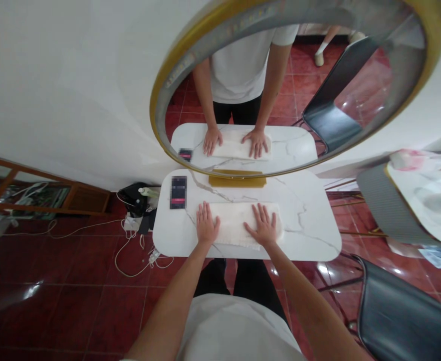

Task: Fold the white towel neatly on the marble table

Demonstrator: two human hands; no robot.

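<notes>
A white cloth, perhaps a folded towel (pixel 231 223), lies flat and lengthwise on the white marble-patterned table (pixel 306 225). My left hand (pixel 207 224) rests palm down on its left end, fingers stretched out. Toward the right end, my right hand (pixel 262 225) presses flat on the cloth with its fingers spread. Neither hand grips anything. The palms hide the parts of the cloth beneath them.
A phone (pixel 178 192) lies at the table's left. Behind stands a round gold-framed mirror (pixel 243 80) on a gold base (pixel 237 179), reflecting my arms. A black chair (pixel 401 311) is at right. Cables (pixel 130 273) trail on the red floor.
</notes>
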